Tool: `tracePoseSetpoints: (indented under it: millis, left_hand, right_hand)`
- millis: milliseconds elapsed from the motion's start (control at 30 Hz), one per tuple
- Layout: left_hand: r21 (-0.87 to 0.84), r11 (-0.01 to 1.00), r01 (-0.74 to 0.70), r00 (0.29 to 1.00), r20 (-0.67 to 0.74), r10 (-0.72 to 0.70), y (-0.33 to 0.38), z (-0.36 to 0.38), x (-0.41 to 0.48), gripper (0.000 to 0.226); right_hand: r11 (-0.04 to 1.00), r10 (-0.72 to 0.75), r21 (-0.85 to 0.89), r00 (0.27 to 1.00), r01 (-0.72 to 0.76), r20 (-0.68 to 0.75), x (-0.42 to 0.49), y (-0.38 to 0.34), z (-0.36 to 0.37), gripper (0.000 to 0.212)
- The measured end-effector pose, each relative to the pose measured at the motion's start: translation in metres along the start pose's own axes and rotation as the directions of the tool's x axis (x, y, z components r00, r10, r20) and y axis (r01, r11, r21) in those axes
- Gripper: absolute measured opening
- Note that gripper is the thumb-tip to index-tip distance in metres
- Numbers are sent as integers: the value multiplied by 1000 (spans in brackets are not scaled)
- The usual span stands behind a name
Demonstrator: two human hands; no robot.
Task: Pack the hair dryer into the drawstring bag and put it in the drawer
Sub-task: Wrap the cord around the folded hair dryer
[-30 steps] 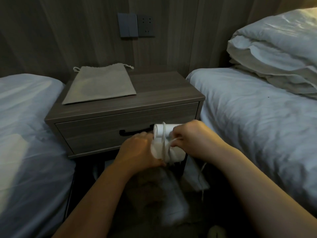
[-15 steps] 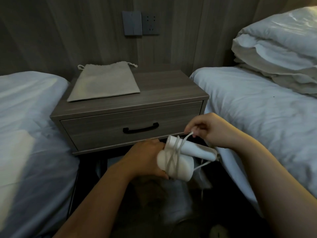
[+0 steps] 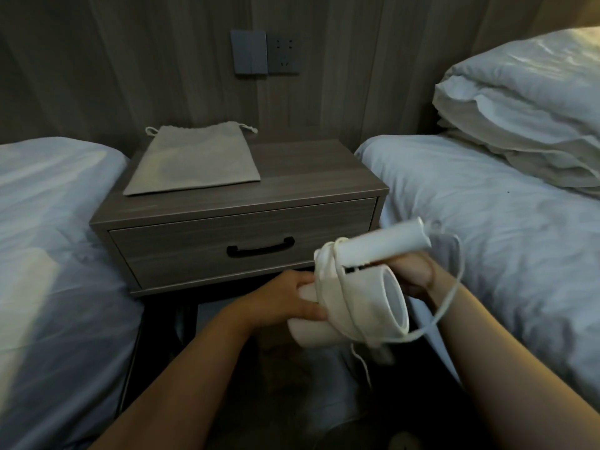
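Observation:
A white hair dryer (image 3: 363, 303) with its handle folded hangs in front of the nightstand, low and to the right. My left hand (image 3: 285, 300) grips the rear of its barrel. My right hand (image 3: 414, 274) is behind the dryer, holding its white cord (image 3: 449, 300), which loops several times around the body and trails off to the right. The beige drawstring bag (image 3: 194, 160) lies flat on the nightstand's top, left side. The drawer (image 3: 194, 248) with its black handle (image 3: 260, 250) is closed.
The wooden nightstand (image 3: 324, 177) stands between two white beds, one on the left (image 3: 48, 254) and one on the right (image 3: 487, 222). Pillows (image 3: 526, 118) are stacked at the right. A switch and socket (image 3: 264, 56) sit on the wall behind.
The dryer has swung so its nozzle faces right and toward me. My right hand has dropped from above the dryer to behind it, carrying the cord around in another loop.

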State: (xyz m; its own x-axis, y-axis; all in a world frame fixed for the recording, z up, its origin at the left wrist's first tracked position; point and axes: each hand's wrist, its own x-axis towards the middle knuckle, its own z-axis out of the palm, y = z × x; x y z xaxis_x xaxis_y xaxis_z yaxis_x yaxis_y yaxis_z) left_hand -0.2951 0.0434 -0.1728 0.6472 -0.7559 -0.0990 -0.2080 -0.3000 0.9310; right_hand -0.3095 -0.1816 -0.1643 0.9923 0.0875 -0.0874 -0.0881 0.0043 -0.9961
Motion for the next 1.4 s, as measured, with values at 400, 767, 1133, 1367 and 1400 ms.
tracePoseSetpoints:
  millis: [400, 767, 1133, 1367, 1400]
  left_hand:
    - [-568, 822, -38, 968, -224, -110, 36, 32, 54, 31]
    - [-301, 953, -45, 853, -508, -120, 54, 13, 64, 23]
    - [-159, 987, 1, 843, -532, -87, 46, 22, 62, 23]
    - [-209, 976, 57, 810, -561, -167, 37, 30, 57, 25]
    - [-201, 978, 63, 797, -580, -171, 36, 30, 57, 28]
  right_hand:
    - [988, -55, 134, 982, 80, -183, -25, -10, -25, 32]
    - [906, 89, 412, 996, -93, 28, -17, -21, -12, 52]
    - [969, 60, 247, 989, -24, -139, -22, -11, 0, 36]
    - [988, 150, -8, 960, -156, -238, -29, -10, 1, 47]
    - [984, 148, -66, 960, -168, -240, -31, -11, 3, 47]
